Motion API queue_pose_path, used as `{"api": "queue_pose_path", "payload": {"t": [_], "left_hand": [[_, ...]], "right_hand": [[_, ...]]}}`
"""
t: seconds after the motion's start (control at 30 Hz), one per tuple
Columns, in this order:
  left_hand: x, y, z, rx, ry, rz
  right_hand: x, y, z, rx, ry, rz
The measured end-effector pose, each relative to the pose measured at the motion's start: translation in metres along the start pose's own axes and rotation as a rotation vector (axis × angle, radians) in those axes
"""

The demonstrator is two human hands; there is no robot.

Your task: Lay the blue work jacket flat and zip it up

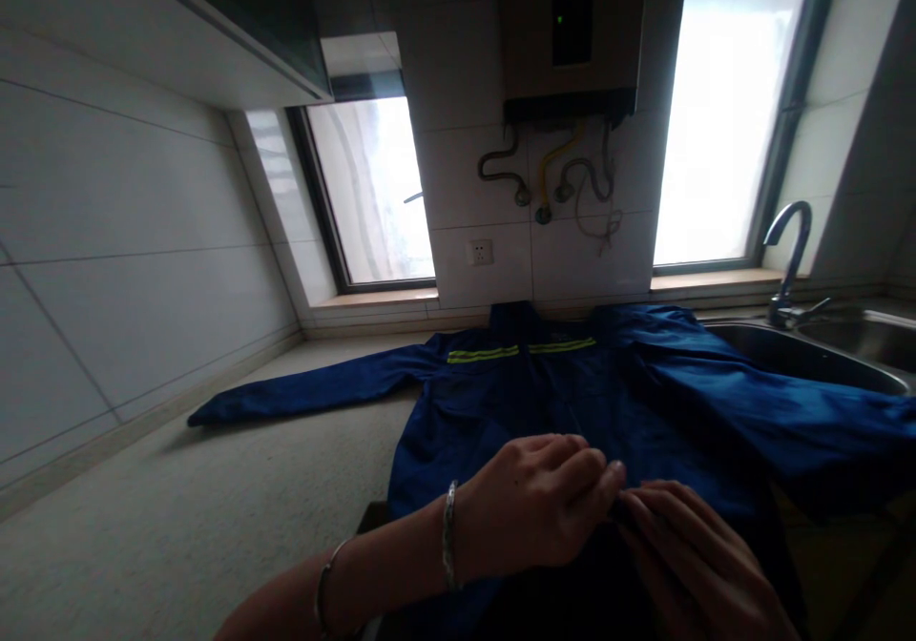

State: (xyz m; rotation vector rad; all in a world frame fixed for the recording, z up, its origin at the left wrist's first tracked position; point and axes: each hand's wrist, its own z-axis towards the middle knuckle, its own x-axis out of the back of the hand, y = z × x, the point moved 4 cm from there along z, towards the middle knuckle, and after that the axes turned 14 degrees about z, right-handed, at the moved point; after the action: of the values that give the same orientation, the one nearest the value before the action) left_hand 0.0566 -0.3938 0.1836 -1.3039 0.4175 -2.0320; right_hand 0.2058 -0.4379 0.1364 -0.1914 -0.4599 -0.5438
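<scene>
A dark blue work jacket [493, 422] with yellow-green stripes across the chest lies spread on the counter, its collar towards the wall. One sleeve reaches out to the left; the other lies over the sink's edge at the right. My left hand [536, 498], with bracelets on wrist and forearm, is closed at the jacket's lower front, fingers curled and pinched. Close against it, my right hand [694, 550] is closed too, its fingertips meeting the left ones. Both appear to grip the jacket's front edge, though the exact part between the fingers is dark and hidden.
A pale stone counter [286, 507] runs to the tiled wall. At the right is a steel sink [887, 374] with a curved faucet [791, 250]. A water heater [572, 40] with hoses hangs above a wall socket [479, 252], between two windows. A cabinet [236, 21] overhangs the left.
</scene>
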Motion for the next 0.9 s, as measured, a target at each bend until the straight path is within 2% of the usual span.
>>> {"api": "queue_pose_path", "payload": {"t": [0.13,0.3,0.43,0.57,0.7,0.9], "left_hand": [[0.000,0.005,0.000,-0.066,-0.064,0.003],[-0.005,0.005,0.002,-0.073,-0.197,-0.020],[-0.010,0.002,0.003,-0.113,-0.300,-0.129],[-0.016,-0.001,0.002,-0.138,-0.305,-0.216],[-0.024,-0.002,0.001,-0.112,-0.293,-0.311],[-0.024,-0.004,0.001,0.010,-0.289,-0.287]], "right_hand": [[-0.004,-0.004,0.004,0.036,0.028,-0.023],[-0.017,0.001,0.000,-0.023,-0.022,0.023],[-0.024,0.003,-0.002,-0.063,-0.065,0.084],[-0.026,0.005,0.000,-0.072,-0.081,0.124],[-0.023,0.009,-0.002,-0.054,-0.030,0.198],[-0.030,0.021,-0.013,-0.226,-0.084,0.389]]}}
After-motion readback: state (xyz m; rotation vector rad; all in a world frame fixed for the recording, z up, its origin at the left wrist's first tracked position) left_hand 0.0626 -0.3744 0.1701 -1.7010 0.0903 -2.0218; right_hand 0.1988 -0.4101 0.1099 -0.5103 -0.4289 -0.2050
